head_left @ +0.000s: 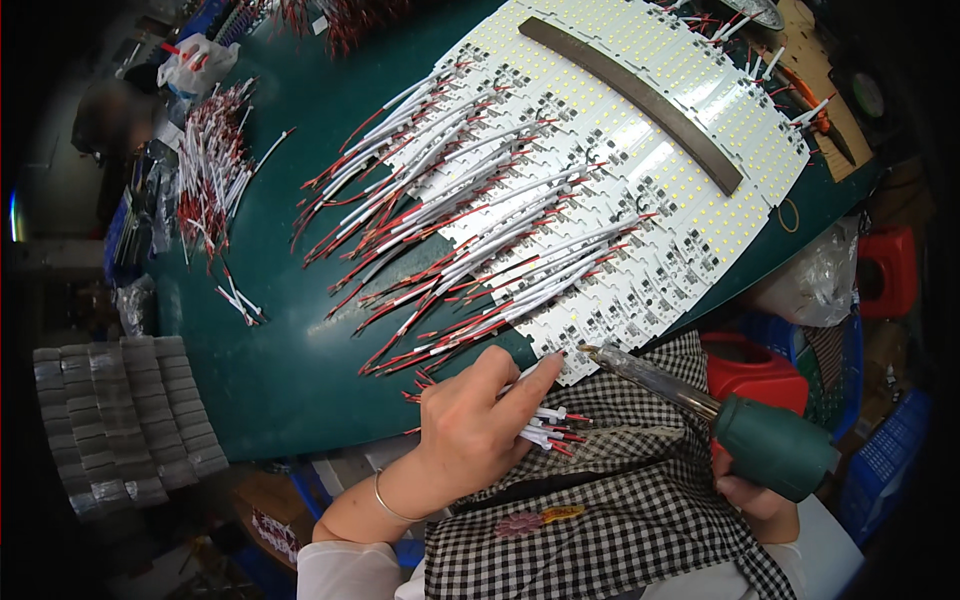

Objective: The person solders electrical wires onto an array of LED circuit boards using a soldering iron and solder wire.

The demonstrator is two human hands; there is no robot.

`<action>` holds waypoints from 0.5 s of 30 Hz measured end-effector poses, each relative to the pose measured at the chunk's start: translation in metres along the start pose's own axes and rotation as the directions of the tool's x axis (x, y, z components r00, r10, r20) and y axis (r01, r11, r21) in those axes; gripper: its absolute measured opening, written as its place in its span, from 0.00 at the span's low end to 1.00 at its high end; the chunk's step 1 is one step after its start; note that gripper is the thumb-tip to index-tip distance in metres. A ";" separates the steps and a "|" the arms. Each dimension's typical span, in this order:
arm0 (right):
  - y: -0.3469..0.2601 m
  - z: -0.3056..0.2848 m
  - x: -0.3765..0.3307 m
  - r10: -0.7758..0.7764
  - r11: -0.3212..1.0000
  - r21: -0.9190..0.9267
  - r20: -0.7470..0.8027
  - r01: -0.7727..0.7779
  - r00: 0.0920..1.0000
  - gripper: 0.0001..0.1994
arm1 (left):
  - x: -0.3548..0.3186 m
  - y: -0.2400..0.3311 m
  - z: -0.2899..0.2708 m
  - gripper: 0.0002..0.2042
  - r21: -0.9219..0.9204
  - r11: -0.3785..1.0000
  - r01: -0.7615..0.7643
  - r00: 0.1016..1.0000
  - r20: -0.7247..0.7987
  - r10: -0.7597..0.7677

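A clear bag (197, 62) at the far left of the green tabletop (290, 350) holds red-and-white bits. The left hand (478, 425) grips a bundle of short white wires (548, 425) (red-tipped) at the near edge; the right hand (752, 492) clasps a green-handled soldering iron (700, 405) by the white LED boards (640, 180).
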State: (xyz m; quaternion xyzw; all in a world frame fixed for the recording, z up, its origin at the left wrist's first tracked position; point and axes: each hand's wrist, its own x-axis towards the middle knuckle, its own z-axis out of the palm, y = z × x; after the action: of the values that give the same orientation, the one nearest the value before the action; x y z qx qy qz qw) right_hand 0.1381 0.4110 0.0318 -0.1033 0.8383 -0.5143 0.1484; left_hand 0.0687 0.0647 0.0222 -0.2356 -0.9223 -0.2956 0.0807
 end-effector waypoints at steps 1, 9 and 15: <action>-0.004 0.004 0.002 0.050 0.998 0.034 -0.013 -0.050 0.999 0.14 | -0.001 -0.001 0.000 0.34 -0.004 1.000 0.006 1.000 -0.008 -0.006; 0.002 0.014 0.001 -0.003 0.983 -0.185 -0.048 -0.005 0.999 0.11 | 0.001 -0.001 -0.002 0.32 -0.022 0.999 0.031 0.999 0.009 -0.031; -0.007 0.014 0.023 -0.062 0.998 -0.023 -0.025 0.061 0.998 0.13 | 0.002 0.000 0.000 0.29 -0.036 0.998 0.050 0.999 0.008 -0.050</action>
State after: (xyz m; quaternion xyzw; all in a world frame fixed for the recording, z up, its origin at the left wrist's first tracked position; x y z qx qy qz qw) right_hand 0.1215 0.3891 0.0291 -0.1242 0.8424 -0.5104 0.1205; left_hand 0.0673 0.0657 0.0228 -0.2148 -0.9227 -0.3133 0.0656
